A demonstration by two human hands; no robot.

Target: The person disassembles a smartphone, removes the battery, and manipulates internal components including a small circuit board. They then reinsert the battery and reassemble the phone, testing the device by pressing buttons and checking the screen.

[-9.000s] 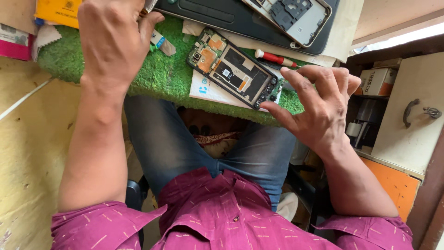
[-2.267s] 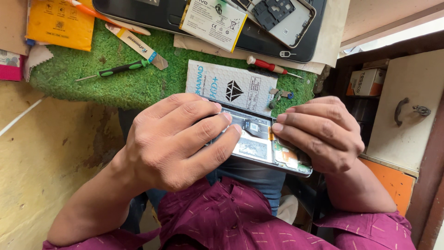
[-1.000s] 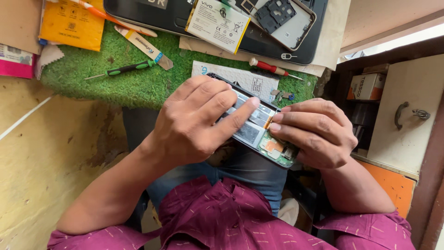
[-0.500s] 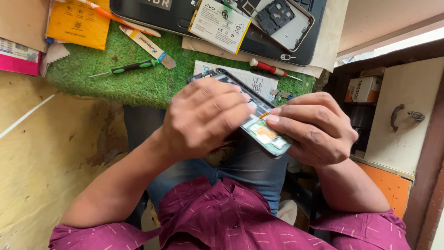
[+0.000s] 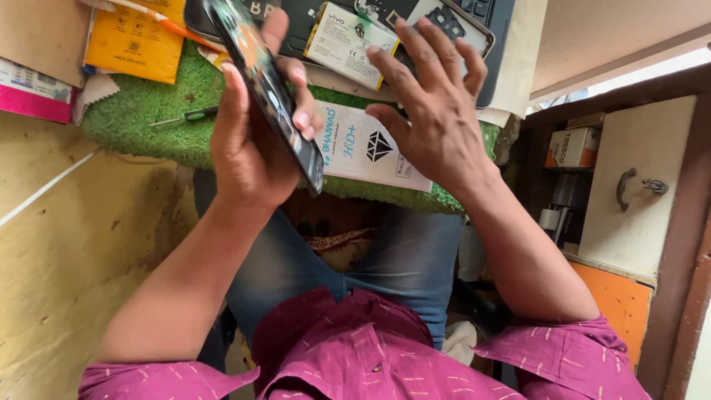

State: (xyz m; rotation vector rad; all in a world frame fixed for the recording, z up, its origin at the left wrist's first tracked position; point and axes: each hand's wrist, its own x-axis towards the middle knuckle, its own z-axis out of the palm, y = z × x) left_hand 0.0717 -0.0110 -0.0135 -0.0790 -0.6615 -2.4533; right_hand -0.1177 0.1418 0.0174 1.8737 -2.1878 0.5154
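Left hand [image 5: 248,148] grips phone [image 5: 270,92], edge-on, tilted, raised above green mat [image 5: 148,130]. Right hand [image 5: 437,111] empty, fingers spread wide, hovering over white packet [image 5: 363,148] and battery [image 5: 348,44] at mat's far edge. Small screwdriver [image 5: 185,116] lies on mat left of phone. Yellow envelope [image 5: 137,41] beyond it.

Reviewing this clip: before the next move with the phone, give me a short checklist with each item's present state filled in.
1. Phone gripped in left hand: ok, fingers wrap its edge.
2. Right hand free: ok, open, fingers spread, holding nothing.
3. Green-handled screwdriver within reach: ok, lying on the green mat.
4. White sleeve with diamond mark flat on the mat: ok.
5. Phone's back closed or open: cannot tell, seen nearly edge-on.
6. Phone battery lying apart above the mat: ok.
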